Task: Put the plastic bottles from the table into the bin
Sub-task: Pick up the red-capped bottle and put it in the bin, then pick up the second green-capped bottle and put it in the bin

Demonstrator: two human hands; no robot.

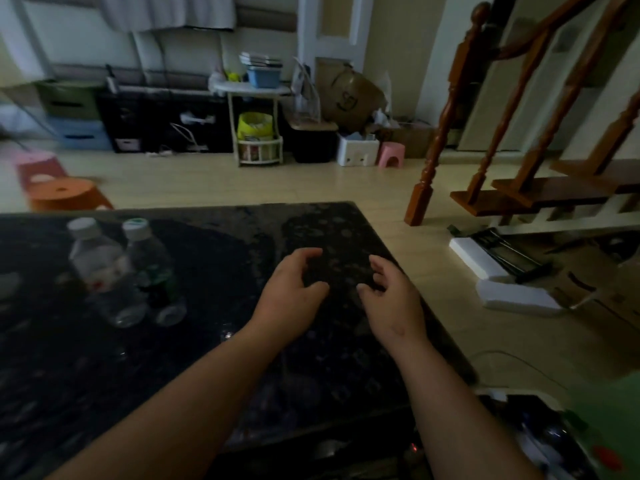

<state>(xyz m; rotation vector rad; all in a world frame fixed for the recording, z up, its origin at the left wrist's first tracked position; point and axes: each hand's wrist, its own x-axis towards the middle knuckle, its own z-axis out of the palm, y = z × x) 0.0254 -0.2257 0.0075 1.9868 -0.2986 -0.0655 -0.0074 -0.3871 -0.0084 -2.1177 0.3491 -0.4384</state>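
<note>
Both forearms are stretched over the dark table (214, 341) at mid-frame. The left hand (294, 296) and right hand (394, 299) are seen empty, fingers loosely curled. Two bottles (104, 271) stand at left.

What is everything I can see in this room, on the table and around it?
clear plastic bottles: two, white-capped, touching, table's left side
dark speckled table: one, black, foreground
round plastic stools: two, orange and pink, floor far left
small pink step stool: one, by the back wall
white wire rack: one, holding a yellow bag, blue tub on top
brown cardboard box: one, leaning on the back wall
wooden staircase: one, reddish brown, right
white foam blocks: two, floor right
left hand: bare, empty, over the table
right hand: bare, empty, over the table
</note>
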